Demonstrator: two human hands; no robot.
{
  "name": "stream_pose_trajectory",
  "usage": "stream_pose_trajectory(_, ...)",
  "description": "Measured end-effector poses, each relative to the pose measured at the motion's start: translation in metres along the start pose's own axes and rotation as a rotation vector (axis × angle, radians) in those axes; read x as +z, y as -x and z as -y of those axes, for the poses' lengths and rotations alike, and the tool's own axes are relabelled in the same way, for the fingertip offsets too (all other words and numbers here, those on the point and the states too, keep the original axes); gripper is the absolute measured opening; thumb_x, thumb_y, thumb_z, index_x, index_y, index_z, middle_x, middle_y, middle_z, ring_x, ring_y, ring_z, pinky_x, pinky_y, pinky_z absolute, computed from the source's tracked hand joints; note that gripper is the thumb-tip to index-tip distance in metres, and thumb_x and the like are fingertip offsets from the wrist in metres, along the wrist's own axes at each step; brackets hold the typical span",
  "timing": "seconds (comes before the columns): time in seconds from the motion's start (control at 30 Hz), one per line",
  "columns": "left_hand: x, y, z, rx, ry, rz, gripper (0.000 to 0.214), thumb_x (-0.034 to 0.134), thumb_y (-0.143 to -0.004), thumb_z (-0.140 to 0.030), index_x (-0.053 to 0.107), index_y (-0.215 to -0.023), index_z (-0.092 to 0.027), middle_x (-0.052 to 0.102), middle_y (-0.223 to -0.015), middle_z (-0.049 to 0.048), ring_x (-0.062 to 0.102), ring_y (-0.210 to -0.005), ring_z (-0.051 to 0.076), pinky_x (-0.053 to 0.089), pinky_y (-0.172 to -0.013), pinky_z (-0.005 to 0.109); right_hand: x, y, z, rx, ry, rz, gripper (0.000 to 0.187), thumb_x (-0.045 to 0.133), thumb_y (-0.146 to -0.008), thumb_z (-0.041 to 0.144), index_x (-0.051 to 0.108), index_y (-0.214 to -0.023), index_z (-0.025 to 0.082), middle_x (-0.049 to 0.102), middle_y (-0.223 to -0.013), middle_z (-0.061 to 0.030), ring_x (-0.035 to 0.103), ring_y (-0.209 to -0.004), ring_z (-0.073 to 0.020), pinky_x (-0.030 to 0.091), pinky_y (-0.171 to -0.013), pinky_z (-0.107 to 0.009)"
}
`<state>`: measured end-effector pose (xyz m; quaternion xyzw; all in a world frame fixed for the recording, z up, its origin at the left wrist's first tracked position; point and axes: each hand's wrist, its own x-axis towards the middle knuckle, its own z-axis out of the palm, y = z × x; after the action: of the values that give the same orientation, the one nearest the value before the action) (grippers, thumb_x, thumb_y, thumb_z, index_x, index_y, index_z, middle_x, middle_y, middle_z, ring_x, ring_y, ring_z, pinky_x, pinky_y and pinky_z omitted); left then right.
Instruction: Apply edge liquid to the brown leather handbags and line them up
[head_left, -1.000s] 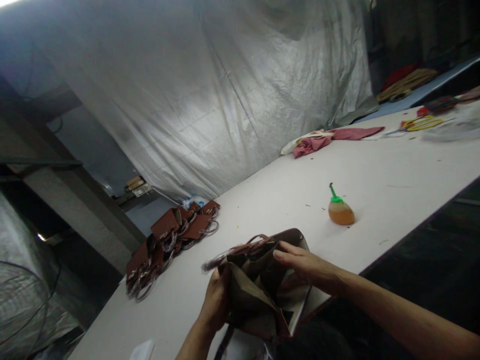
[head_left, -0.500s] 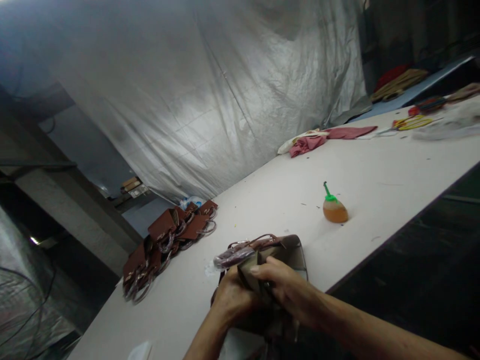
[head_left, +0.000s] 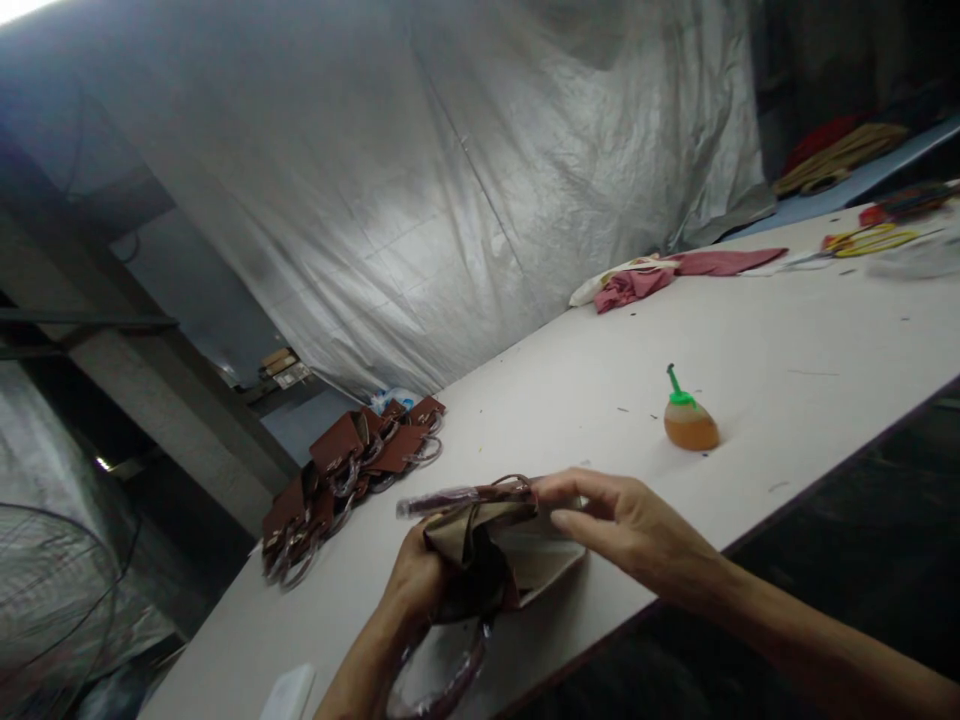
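Observation:
A brown leather handbag [head_left: 480, 545] with a tan lining lies at the near edge of the white table [head_left: 750, 340]. My left hand [head_left: 414, 580] is closed around its left side from below. My right hand [head_left: 634, 520] reaches in from the right, its fingers stretched along the bag's upper edge and pinching it near the plastic-wrapped handle [head_left: 450, 497]. A second handle loop [head_left: 442, 685] hangs below the table edge.
A pile of finished brown handbags [head_left: 345, 470] lies at the table's far left. An orange glue bottle with a green nozzle [head_left: 688, 420] stands to the right. Pink cloth [head_left: 652, 278] and yellow scissors [head_left: 870, 240] lie further back. A grey tarp hangs behind.
The bag has been turned and flattened toward the table. My right hand has moved from on top of the bag to its right upper edge; my left hand keeps its hold.

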<state>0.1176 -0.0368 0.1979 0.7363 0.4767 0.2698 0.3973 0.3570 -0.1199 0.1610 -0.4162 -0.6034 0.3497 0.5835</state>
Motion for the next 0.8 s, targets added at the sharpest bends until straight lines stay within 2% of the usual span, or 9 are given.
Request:
stream_pose_trajectory(0.07,-0.011,0.004,-0.007,-0.016,-0.017,-0.036,0.028,0.069,-0.072,-0.036,0.071,-0.092,-0.017,0.070,-0.083,0.0042,0.062,-0.080,0.022,0.050,-0.073,0.031,-0.009,-0.010,-0.007,-0.129,0.199,-0.116,0.044,0.065,-0.077,0.025,0.066,-0.120,0.020,0.063,-0.131,-0.0101,0.053,-0.126,-0.0301,0.038,-0.112,-0.051)
stream_pose_trajectory(0.13,-0.017,0.007,-0.013,-0.001,-0.018,-0.052,0.030,0.068,-0.073,-0.039,0.071,-0.092,-0.015,0.070,-0.085,0.0045,0.060,-0.080,0.021,0.048,-0.072,0.029,-0.009,-0.019,-0.015,-0.236,0.336,-0.076,0.058,0.067,-0.072,0.020,0.061,-0.130,0.019,0.058,-0.138,-0.0123,0.046,-0.134,-0.0305,0.033,-0.117,-0.051)
stream_pose_trajectory(0.17,-0.019,0.009,-0.016,0.020,-0.002,-0.056,0.031,0.066,-0.074,-0.040,0.071,-0.092,-0.015,0.070,-0.087,0.0051,0.060,-0.081,0.021,0.048,-0.073,0.029,-0.006,-0.023,-0.018,-0.256,0.356,-0.002,0.057,0.065,-0.074,0.018,0.060,-0.131,0.018,0.058,-0.137,-0.0128,0.048,-0.132,-0.0297,0.036,-0.115,-0.049)
stream_pose_trajectory(0.23,-0.019,0.012,-0.022,0.061,0.029,-0.055,0.031,0.062,-0.077,-0.040,0.071,-0.092,-0.013,0.071,-0.090,0.0062,0.060,-0.084,0.023,0.048,-0.073,0.029,0.004,-0.028,-0.022,-0.261,0.339,0.138,0.049,0.057,-0.079,0.014,0.062,-0.128,0.020,0.065,-0.126,-0.0110,0.061,-0.115,-0.0253,0.047,-0.103,-0.042)
stream_pose_trajectory(0.33,-0.018,0.013,-0.027,0.145,0.004,-0.067,0.029,0.061,-0.081,-0.041,0.067,-0.092,-0.015,0.070,-0.090,0.0048,0.060,-0.086,0.022,0.047,-0.072,0.028,0.020,-0.031,-0.023,-0.274,0.273,0.192,0.038,0.046,-0.085,0.011,0.069,-0.114,0.021,0.072,-0.109,-0.0065,0.067,-0.096,-0.0198,0.052,-0.087,-0.032)
stream_pose_trajectory(0.43,-0.021,0.007,-0.027,0.200,-0.082,-0.100,0.027,0.063,-0.083,-0.042,0.062,-0.092,-0.017,0.068,-0.087,0.0019,0.060,-0.082,0.020,0.047,-0.073,0.027,0.030,-0.033,-0.018,-0.224,0.220,0.153,0.030,0.048,-0.088,0.017,0.072,-0.106,0.020,0.075,-0.101,-0.0055,0.069,-0.093,-0.0200,0.051,-0.084,-0.030)
stream_pose_trajectory(0.53,-0.025,-0.005,-0.026,0.237,-0.182,-0.137,0.029,0.074,-0.076,-0.039,0.065,-0.095,-0.018,0.071,-0.092,0.0024,0.062,-0.086,0.021,0.047,-0.077,0.028,0.033,-0.037,-0.014,-0.138,0.235,0.110,0.028,0.051,-0.087,0.022,0.073,-0.104,0.020,0.076,-0.094,-0.0043,0.069,-0.085,-0.0201,0.051,-0.077,-0.028)
stream_pose_trajectory(0.67,-0.024,-0.021,-0.034,0.170,-0.175,-0.097,0.040,0.086,-0.061,-0.034,0.072,-0.095,-0.019,0.075,-0.093,0.0033,0.066,-0.088,0.024,0.048,-0.078,0.029,0.031,-0.045,-0.012,-0.082,0.297,0.075,0.029,0.050,-0.087,0.025,0.075,-0.101,0.020,0.076,-0.088,-0.0036,0.068,-0.076,-0.0195,0.048,-0.068,-0.026)
stream_pose_trajectory(0.8,-0.016,-0.026,-0.047,0.146,-0.204,-0.044,0.036,0.084,-0.060,-0.031,0.073,-0.093,-0.020,0.076,-0.091,0.0026,0.067,-0.087,0.025,0.049,-0.077,0.031,0.029,-0.054,-0.006,-0.036,0.370,0.055,0.028,0.050,-0.086,0.022,0.075,-0.098,0.020,0.076,-0.085,-0.0044,0.067,-0.075,-0.0192,0.046,-0.067,-0.025)
